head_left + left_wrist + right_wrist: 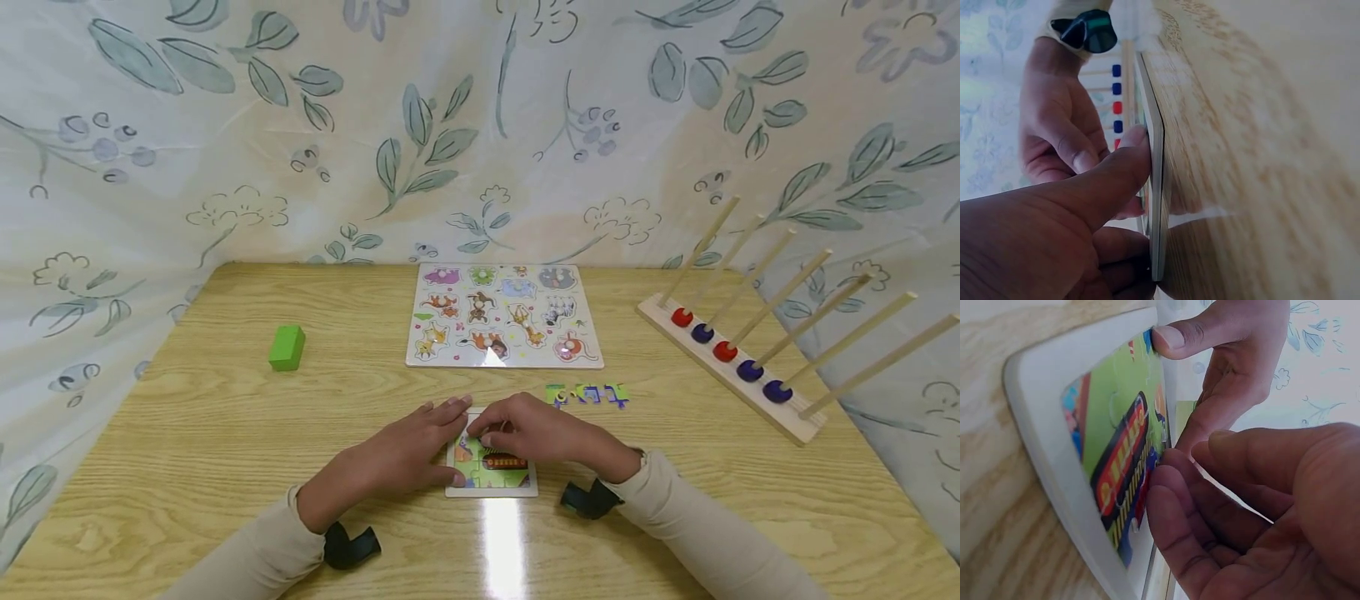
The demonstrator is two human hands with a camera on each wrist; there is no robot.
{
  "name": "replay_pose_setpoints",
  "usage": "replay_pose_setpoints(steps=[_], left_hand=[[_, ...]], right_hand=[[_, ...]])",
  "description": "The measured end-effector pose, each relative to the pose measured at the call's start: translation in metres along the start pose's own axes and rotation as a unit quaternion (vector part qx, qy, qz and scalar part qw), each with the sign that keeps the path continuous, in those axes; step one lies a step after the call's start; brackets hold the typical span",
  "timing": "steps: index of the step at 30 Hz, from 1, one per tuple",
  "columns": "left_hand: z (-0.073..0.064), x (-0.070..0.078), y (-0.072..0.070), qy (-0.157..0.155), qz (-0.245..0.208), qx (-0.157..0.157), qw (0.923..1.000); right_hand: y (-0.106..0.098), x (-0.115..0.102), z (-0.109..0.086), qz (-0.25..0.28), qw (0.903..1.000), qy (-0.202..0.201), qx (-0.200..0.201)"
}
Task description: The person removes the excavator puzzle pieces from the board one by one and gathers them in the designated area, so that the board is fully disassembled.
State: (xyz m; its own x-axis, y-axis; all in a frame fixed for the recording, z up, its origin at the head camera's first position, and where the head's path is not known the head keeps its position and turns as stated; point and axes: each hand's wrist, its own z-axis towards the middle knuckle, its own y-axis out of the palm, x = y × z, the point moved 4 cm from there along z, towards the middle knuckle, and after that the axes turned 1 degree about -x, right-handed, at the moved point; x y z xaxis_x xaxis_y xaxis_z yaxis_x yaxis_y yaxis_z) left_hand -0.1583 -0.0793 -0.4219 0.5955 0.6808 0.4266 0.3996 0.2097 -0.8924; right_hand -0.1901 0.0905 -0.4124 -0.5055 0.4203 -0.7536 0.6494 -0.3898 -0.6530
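The jigsaw puzzle (495, 478) lies flat in its pale frame (491, 492) on the wooden table (360, 342) before me, my left hand (408, 450) spread along its left side, fingers nearly straight, thumb resting by the near-left corner. My right hand (543, 429) bends over the upper part with fingers curled and thumb close by, though I cannot tell whether they have hold of a piece. Loose pieces (590, 395) lie beyond my right hand, just below the animal board (498, 325), with a green block (287, 347) off to the left.
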Motion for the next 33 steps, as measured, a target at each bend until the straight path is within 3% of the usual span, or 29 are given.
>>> replay_pose_setpoints(steps=[15, 23, 33], left_hand=[[-0.0007, -0.0007, 0.0002, -0.004, -0.019, 0.005, 0.9998], [-0.0002, -0.0007, -0.0008, -0.002, -0.02, 0.003, 0.9998], [0.0001, -0.0007, -0.0004, -0.005, -0.023, 0.003, 0.9997]], right_hand=[[0.0006, 0.0013, 0.0008, 0.043, 0.9988, -0.01, 0.02], [0.003, 0.0047, 0.0005, 0.085, 0.9959, 0.01, 0.03], [0.0056, 0.0067, 0.004, 0.031, 0.9989, 0.019, 0.029]])
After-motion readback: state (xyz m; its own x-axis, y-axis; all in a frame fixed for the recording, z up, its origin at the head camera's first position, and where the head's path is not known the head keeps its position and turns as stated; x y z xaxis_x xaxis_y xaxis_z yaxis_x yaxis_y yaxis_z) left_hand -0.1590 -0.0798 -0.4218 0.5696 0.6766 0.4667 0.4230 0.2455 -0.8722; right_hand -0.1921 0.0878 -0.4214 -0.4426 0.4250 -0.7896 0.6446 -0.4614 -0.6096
